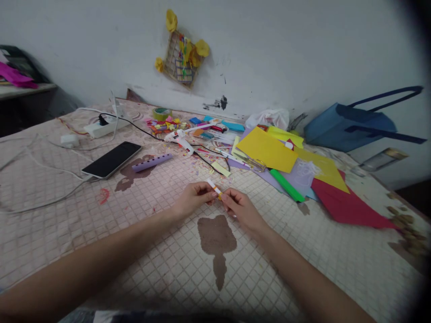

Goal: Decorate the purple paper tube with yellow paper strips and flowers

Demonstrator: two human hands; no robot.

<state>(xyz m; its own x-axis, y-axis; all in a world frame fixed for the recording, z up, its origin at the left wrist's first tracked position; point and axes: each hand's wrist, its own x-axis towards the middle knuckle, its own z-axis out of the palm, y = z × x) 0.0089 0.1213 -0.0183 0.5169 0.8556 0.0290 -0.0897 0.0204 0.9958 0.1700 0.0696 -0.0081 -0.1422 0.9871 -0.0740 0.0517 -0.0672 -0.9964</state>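
Observation:
A slim white stick with yellow-orange bands (215,187) is held above the table, tilted, its white end pointing up and away to the left. My left hand (196,196) pinches it from the left with thumb and fingertips. From the other side my right hand (239,207) grips its lower, yellow end, and the fingers partly cover that end. Whether it is rolled paper or a pen-like tube I cannot tell. Beyond the hands lie a white glue gun (180,140) with a black cord and a purple paper roll with dark dots (152,162).
A phone (112,160) on a charging cable and a power strip (104,128) lie left. Scissors (252,162), coloured paper sheets (269,150) and a green roll (287,185) lie right. Tape (162,113) and paper scraps are at the back. A blue bag (350,125) stands far right.

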